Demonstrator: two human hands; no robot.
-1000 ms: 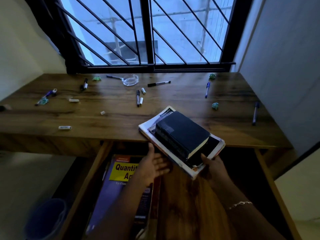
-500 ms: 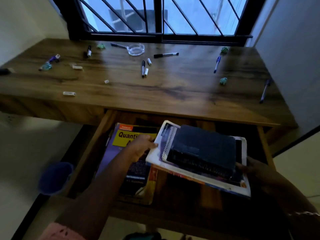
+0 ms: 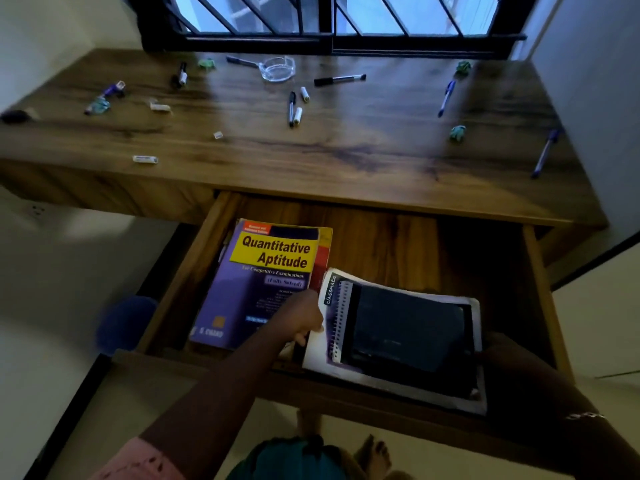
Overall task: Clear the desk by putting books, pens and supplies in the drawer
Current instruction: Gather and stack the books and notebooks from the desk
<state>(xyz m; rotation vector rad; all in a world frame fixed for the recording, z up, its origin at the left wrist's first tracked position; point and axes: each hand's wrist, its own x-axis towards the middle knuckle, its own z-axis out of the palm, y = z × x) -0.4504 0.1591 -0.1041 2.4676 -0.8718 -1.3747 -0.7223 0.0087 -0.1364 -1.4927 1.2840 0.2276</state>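
Observation:
The drawer [image 3: 540, 271] under the desk is pulled out. Inside it at the left lies a purple and yellow "Quantitative Aptitude" book [image 3: 266, 271]. A stack of books [image 3: 398, 337], a black book on top of a white spiral notebook, sits low in the drawer's right half. My left hand [image 3: 301, 320] grips the stack's left edge, over the purple book. My right hand [image 3: 498, 355] holds the stack's right edge and is dark and hard to see. Pens and markers remain on the desk: a black marker [image 3: 339, 79], a blue pen [image 3: 446, 98], another blue pen [image 3: 545, 154].
The wooden desk [image 3: 346, 154] also carries a glass ashtray [image 3: 278, 68], small erasers [image 3: 145, 159], pen caps and green crumpled bits [image 3: 458, 133]. A barred window is behind. A blue bin [image 3: 124, 323] stands on the floor at the left. My feet show below the drawer.
The stack of books has come off the desk's front edge and down into the open drawer, turning flat beside the purple book. Both hands moved with it; the view tilted downward.

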